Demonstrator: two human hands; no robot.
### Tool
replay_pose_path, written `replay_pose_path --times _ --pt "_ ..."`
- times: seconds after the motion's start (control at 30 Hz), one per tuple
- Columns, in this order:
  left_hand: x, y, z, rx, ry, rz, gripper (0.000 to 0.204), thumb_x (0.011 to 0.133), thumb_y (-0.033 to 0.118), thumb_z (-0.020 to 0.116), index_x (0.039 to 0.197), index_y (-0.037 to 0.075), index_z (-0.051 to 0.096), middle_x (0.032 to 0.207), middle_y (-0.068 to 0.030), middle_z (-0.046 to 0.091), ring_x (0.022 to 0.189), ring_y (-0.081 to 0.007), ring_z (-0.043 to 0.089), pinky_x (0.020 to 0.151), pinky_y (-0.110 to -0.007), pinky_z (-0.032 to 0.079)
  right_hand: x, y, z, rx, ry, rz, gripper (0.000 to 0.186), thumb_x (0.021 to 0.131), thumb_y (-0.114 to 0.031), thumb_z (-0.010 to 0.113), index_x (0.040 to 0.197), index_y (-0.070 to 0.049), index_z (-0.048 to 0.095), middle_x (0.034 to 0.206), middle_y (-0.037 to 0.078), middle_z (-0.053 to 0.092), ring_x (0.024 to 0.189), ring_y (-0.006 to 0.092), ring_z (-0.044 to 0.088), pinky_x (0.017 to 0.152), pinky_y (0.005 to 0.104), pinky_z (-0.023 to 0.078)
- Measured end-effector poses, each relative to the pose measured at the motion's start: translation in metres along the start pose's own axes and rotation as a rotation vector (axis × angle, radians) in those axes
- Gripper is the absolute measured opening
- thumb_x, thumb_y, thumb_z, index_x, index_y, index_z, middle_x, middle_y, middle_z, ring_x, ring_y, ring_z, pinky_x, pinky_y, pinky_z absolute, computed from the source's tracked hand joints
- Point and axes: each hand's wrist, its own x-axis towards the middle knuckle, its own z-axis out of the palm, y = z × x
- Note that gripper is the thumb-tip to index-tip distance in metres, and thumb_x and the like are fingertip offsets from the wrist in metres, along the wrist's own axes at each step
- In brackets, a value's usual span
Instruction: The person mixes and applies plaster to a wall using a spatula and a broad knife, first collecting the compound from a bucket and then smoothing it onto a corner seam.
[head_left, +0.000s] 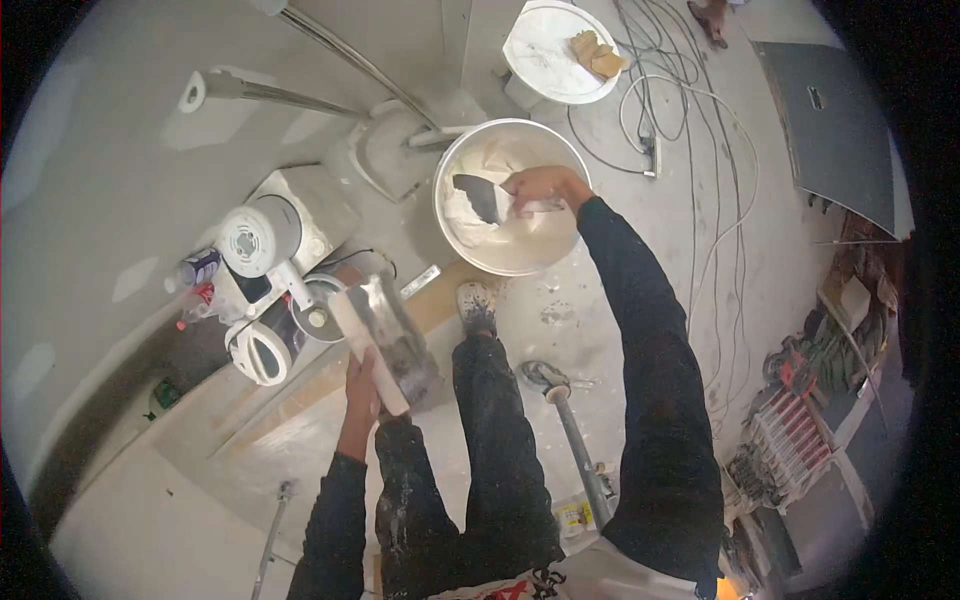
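Note:
My right hand [540,188] is closed round the handle of a putty knife [478,198] over a large round bucket [443,215]. The knife's dark blade points left, with white paste on it. Pale joint compound [500,155] lies inside the bucket. Lower left, my left hand [364,385] grips the pale long side of a metal mud pan [390,325], held tilted in front of my left leg. The pan's metal face is shiny and smeared. My left fingers are partly hidden behind it.
A white lid [545,50] bearing crumpled brown paper [597,55] is beyond the bucket. Cables [715,190] trail across the floor at right. A white round-headed appliance [262,238] and bottles [198,268] stand at left. A metal pole [578,440] rises beside my right leg.

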Motion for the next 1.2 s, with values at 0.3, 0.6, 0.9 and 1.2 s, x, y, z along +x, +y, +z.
replay_pose_path --times 0.3,0.6,0.9,1.2 --pt "0.069 0.041 0.087 -0.071 -0.119 -0.11 0.058 0.098 0.038 0.057 0.14 0.002 0.041 0.133 -0.0113 0.051 0.122 -0.0224 0.048 0.105 -0.036 0.036 -0.146 -0.024 0.029 0.331 0.028 -0.07 0.008 0.08 -0.01 0.064 0.075 -0.005 0.058 0.067 -0.002 0.054 0.064 0.0094 0.049 0.06 0.0254 0.039" --pt "0.041 0.102 0.177 -0.263 -0.574 -0.321 0.04 0.1 0.027 0.053 0.129 0.001 0.046 0.121 -0.0148 0.06 0.106 -0.0278 0.063 0.095 -0.046 0.052 -0.269 -0.14 0.065 0.436 0.266 -0.155 0.016 0.09 -0.012 0.063 0.103 -0.001 0.063 0.082 0.002 0.061 0.071 0.0114 0.048 0.064 0.0265 0.04" --pt "-0.164 0.245 0.168 -0.281 -0.546 -0.046 0.048 0.1 0.032 0.051 0.139 0.004 0.041 0.125 -0.0102 0.058 0.108 -0.0224 0.062 0.093 -0.039 0.051 -0.361 -0.317 0.127 -0.204 0.873 -0.58 0.067 0.065 0.012 0.054 0.127 -0.012 0.062 0.119 0.01 0.064 0.103 0.0345 0.061 0.089 0.0415 0.05" --pt "-0.388 0.317 0.012 -0.623 -0.398 0.256 0.043 0.101 0.031 0.05 0.132 0.002 0.048 0.12 -0.0106 0.061 0.106 -0.0217 0.063 0.092 -0.038 0.052 -0.356 -0.52 0.196 -0.774 0.91 -1.013 0.063 0.067 -0.001 0.063 0.128 -0.014 0.063 0.123 -0.002 0.063 0.079 0.02 0.056 0.067 0.0328 0.047"
